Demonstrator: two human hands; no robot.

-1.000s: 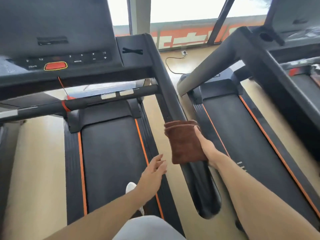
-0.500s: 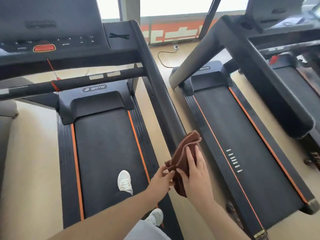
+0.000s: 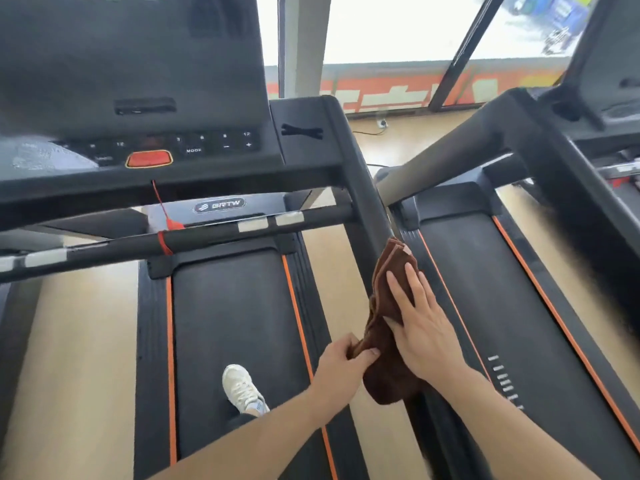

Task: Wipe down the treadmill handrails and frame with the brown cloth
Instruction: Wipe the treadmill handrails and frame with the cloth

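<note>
since the frame half a second back, the view has tipped upward so the console (image 3: 138,81) fills the upper left again, and both hands sit slightly higher along the right handrail (image 3: 367,209) with the cloth pulled longer between them. now the brown cloth (image 3: 389,327) hangs bunched and folded over the sloping right handrail of the near treadmill, its top edge lying against the rail and its lower end drooping below the hands. right hand (image 3: 420,327) lies flat on the cloth with fingers straight and spread a little, palm pressing the fabric toward the rail; it carries nothing else. left hand (image 3: 341,363) has its thumb and curled fingers pinching a fold at the cloth's lower left edge, just beside the right hand's thumb. both forearms reach in from the bottom of the view. below them the black running belt (image 3: 235,323) with orange side stripes runs away from the viewer, and a white sneaker (image 3: 242,389) stands on it near the left forearm. a black crossbar (image 3: 207,237) with pale tape patches and a red cord (image 3: 162,216) wrapped round it spans the treadmill under the console, where a red stop button (image 3: 149,159) shows. a second treadmill (image 3: 502,306) stands just to the right, with pale wooden floor (image 3: 76,341) between and beside the machines.
</note>
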